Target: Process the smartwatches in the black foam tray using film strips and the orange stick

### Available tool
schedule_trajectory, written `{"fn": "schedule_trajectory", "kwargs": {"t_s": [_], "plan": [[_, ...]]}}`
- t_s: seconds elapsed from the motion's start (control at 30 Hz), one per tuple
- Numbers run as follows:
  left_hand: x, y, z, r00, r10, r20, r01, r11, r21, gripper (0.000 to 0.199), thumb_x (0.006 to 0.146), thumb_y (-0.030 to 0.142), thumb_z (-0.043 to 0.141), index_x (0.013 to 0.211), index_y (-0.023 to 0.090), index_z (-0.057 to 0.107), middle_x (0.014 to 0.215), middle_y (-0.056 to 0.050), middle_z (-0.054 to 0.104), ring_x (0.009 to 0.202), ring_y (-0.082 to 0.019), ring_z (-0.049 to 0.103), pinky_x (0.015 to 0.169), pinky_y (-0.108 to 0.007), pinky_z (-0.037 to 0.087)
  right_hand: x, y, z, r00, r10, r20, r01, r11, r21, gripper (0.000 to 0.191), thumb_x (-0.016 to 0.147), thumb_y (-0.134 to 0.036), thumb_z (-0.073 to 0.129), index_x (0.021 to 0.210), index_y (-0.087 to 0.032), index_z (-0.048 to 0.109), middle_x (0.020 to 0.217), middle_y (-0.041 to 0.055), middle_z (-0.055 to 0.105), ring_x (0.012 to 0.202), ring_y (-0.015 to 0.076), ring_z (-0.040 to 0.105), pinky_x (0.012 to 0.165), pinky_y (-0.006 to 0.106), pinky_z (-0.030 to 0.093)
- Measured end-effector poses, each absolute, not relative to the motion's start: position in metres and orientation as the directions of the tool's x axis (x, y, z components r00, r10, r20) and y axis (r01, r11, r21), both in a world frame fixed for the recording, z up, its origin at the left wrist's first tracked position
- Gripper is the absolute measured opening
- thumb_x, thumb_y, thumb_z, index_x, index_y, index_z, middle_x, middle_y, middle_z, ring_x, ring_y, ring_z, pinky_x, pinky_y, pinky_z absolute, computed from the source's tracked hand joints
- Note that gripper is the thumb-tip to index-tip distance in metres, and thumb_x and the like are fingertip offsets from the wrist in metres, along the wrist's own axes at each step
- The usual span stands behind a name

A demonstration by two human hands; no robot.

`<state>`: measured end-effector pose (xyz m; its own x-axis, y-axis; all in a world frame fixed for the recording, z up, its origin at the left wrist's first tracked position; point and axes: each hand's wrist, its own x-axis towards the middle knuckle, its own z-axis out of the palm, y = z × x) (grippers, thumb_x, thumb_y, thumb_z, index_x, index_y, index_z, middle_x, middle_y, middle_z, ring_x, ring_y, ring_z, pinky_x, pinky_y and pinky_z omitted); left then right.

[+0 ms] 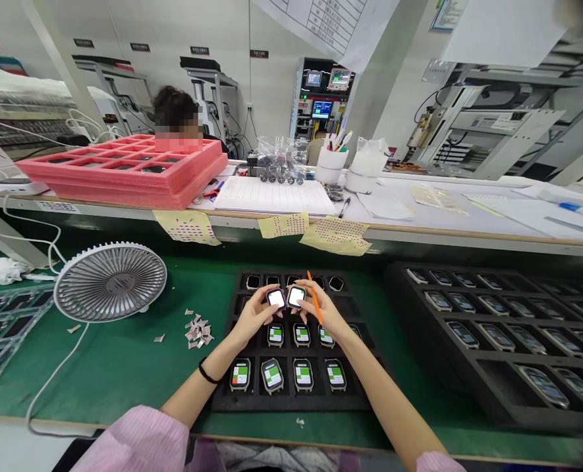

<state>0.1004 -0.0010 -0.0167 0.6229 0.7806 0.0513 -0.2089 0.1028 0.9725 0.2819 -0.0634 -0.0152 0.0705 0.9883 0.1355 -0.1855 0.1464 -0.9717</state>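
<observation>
Cropped pink sleeves (134, 442), fingers (273, 288) covering watches (296, 296)

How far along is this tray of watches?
Done-looking: the lower two rows of watches in the black foam tray show green-and-white screens. In hand: the left hand holds a white-screened watch, and the right hand holds another plus an orange stick. Left: the top-row watches show dark faces.

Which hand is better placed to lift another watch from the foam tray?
Probably the left hand: it holds just one watch. The right hand has a second watch plus an orange pen.
</observation>
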Motion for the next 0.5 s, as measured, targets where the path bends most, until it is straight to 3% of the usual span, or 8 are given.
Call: {"fn": "schedule_trajectory", "kwargs": {"t_s": [0.13,0.33,0.5], "plan": [[0.1005,-0.0008,-0.0179,0.631,0.774,0.059,-0.219,0.104,0.97,0.057,0.073,0.034,0.073,0.123,0.021,0.05,0.114,-0.01,0.054,0.073,-0.012,0.059,0.048,-0.017,0.035,0.2827,-0.0623,-0.0174,0.061,0.986,0.152,-0.19,0.161,-0.969,0.044,0.074,-0.029,0.072,0.113,-0.028,0.053,0.114,0.006,0.058,0.07,0.015,0.065,0.043,0.021,0.047],[0.1004,0.0017,-0.0199,0.583,0.812,0.022,-0.179,0.102,0.979,0.043,0.078,0.043,0.065,0.114,0.02,0.058,0.103,-0.007,0.058,0.055,-0.005,0.051,0.042,-0.017,0.027,0.2835,-0.061,-0.0187,0.084,0.982,0.169,-0.17,0.181,-0.969,0.032,0.081,-0.035,0.065,0.11,-0.026,0.055,0.11,0.0062,0.062,0.06,0.0128,0.064,0.041,0.022,0.045],[0.0999,0.0012,-0.0177,0.588,0.809,0.009,-0.177,0.118,0.977,0.043,0.08,0.045,0.061,0.115,0.02,0.058,0.106,-0.008,0.057,0.057,-0.006,0.055,0.042,-0.017,0.028,0.2833,-0.0614,-0.0188,0.105,0.981,0.161,-0.163,0.177,-0.971,0.033,0.08,-0.036,0.065,0.11,-0.026,0.055,0.109,0.0065,0.063,0.059,0.0133,0.064,0.041,0.023,0.045]]}}
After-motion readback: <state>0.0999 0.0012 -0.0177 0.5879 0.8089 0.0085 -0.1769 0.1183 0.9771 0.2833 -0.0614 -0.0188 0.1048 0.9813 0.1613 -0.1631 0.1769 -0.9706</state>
